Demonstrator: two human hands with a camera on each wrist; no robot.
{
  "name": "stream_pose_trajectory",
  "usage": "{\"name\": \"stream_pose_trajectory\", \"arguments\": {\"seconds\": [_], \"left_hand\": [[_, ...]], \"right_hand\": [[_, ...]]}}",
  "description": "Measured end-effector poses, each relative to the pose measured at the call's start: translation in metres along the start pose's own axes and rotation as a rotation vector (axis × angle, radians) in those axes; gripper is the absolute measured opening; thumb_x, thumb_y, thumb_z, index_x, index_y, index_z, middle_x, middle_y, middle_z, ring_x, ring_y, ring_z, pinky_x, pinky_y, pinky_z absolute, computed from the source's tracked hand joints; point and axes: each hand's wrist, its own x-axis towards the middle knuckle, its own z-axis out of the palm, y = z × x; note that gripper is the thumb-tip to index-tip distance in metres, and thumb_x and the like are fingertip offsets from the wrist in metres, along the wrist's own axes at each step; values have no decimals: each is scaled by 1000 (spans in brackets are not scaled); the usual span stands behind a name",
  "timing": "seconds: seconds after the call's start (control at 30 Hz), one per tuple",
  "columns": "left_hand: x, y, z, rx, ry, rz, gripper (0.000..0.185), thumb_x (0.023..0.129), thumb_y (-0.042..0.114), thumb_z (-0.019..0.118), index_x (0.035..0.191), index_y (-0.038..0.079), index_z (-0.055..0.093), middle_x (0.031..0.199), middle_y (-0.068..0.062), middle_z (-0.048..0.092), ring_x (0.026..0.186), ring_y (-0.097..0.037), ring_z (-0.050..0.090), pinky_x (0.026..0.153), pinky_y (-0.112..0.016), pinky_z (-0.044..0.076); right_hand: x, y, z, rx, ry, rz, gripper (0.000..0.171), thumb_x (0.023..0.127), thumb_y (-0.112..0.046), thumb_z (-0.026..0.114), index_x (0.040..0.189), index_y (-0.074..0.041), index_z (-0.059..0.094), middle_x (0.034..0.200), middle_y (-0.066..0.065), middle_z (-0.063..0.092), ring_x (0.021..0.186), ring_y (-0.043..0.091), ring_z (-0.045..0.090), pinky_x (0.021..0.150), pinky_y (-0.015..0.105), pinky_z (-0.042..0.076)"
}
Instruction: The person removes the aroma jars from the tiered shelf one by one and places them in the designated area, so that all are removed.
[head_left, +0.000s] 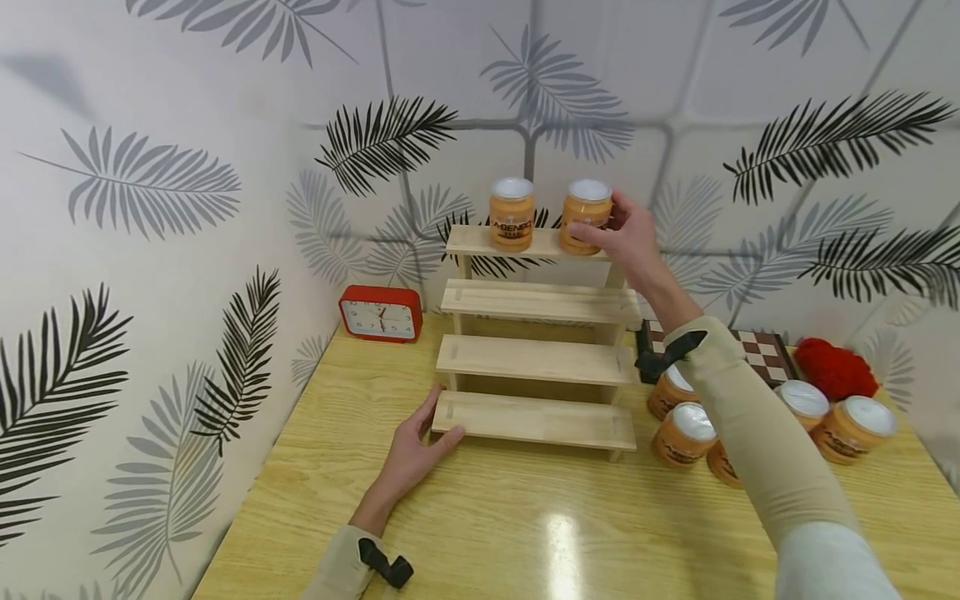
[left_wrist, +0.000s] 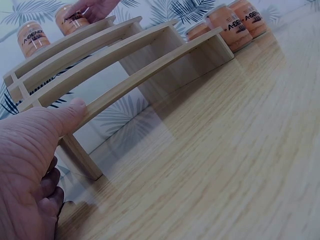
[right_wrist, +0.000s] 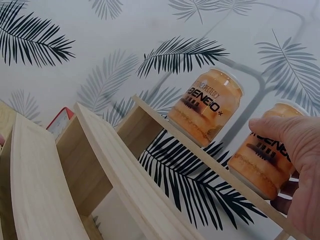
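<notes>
A wooden stepped display shelf (head_left: 536,358) with several tiers stands on the table against the wall. On its top tier, my right hand (head_left: 633,242) grips an orange can (head_left: 588,215) with a pale lid, thumb across its front and fingers round the far side. The right wrist view shows that can (right_wrist: 265,160) upright at the tier's edge. To its left stands a second orange can (head_left: 512,215), apart from it. My left hand (head_left: 412,446) holds the left end of the lowest tier, its thumb (left_wrist: 70,115) on the front edge and its other fingers curled below.
Several more orange cans (head_left: 684,435) stand on the table right of the shelf, partly hidden by my right forearm. Behind them are a checkered board (head_left: 761,354) and a fuzzy red item (head_left: 834,368). A red clock (head_left: 381,314) stands at the back left.
</notes>
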Motion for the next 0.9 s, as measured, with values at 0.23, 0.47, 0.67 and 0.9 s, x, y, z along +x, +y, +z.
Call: {"name": "stream_pose_trajectory", "arguments": {"seconds": [0.23,0.47,0.67,0.9], "left_hand": [[-1,-2,-1,4,-6,14,85,99,17,76,166,7,25,171,-11,25,155,-22,27,124,-48,27],[-1,-1,-1,8,-12,12,86,99,22,75,167,8,23,171,-10,24,156,-21,26,125,-47,26],[0,-2,-1,-5,-11,17,85,99,20,75,166,8,25,171,-10,25,156,-21,25,125,-47,25],[0,-3,-2,-6,-15,7,87,99,22,76,167,7,23,172,-9,24,156,-19,25,125,-44,25]], "right_hand": [[1,-1,1,-32,39,27,67,85,-21,90,143,-6,60,124,5,64,108,17,59,84,22,52],[0,-2,0,-39,55,21,67,84,-22,91,141,-4,61,123,5,65,106,17,59,83,20,52],[-2,-3,0,-30,60,0,65,83,-21,91,139,-5,63,123,6,67,106,17,62,82,20,54],[-5,-3,-1,-38,70,18,67,81,-23,93,139,-6,63,123,5,68,107,16,63,82,20,54]]}}
